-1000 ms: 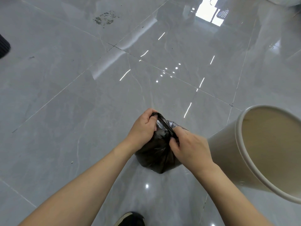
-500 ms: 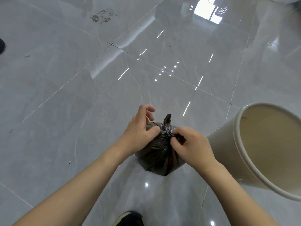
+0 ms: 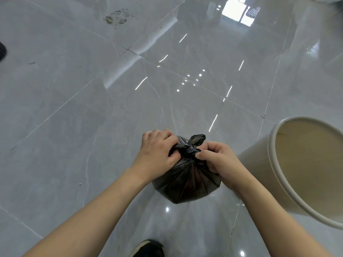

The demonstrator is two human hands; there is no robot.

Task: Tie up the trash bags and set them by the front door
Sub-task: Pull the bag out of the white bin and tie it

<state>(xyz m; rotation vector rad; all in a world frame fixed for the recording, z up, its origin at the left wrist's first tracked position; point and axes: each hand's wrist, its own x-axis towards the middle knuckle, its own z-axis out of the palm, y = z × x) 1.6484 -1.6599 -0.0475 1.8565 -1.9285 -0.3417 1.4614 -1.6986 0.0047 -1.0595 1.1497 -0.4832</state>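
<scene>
The floor [image 3: 78,112] is glossy grey tile with thin grout lines and bright streaks of reflected light ahead of the fingers [image 3: 167,135]; a cream bin [image 3: 259,164] stands on it just right of the fingers; a patch of dark crumbs [image 3: 117,16] lies far ahead and to their left; a black shoe [image 3: 148,248] rests on the tile well behind them; whether the black trash bag [image 3: 185,182] below the fingers touches the floor cannot be told.

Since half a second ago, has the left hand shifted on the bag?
Yes. The left hand has closed down onto the black bag's neck, toward the right hand and the white bin; its fingers now grip the plastic.
</scene>
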